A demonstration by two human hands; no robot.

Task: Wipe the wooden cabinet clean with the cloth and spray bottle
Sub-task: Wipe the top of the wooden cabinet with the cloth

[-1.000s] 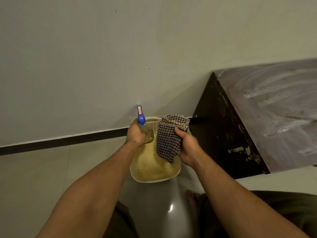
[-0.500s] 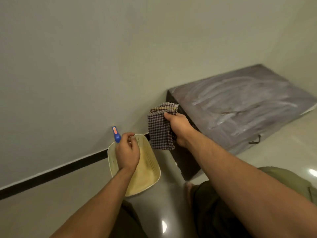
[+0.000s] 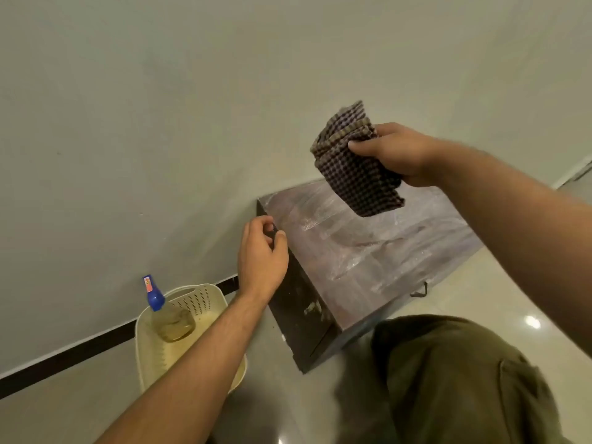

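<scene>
A second ago my left grip (image 3: 262, 254) was holding the spray bottle (image 3: 167, 314) over the cream basket (image 3: 205, 288). Now the bottle sits in that basket at 7 o'clock, and this grip has left it. It is beside the near left corner of the wooden cabinet (image 3: 378, 251), with fingers loosely curled and nothing held; I cannot tell if it touches the edge. My right grip (image 3: 397, 153) has risen to 2 o'clock, with thumb and fingers pinching the folded checked cloth (image 3: 355, 171), which hangs above the cabinet top and is apart from it. The top shows pale wet streaks. I judge that spraying is finished for now and wiping should come next.
</scene>
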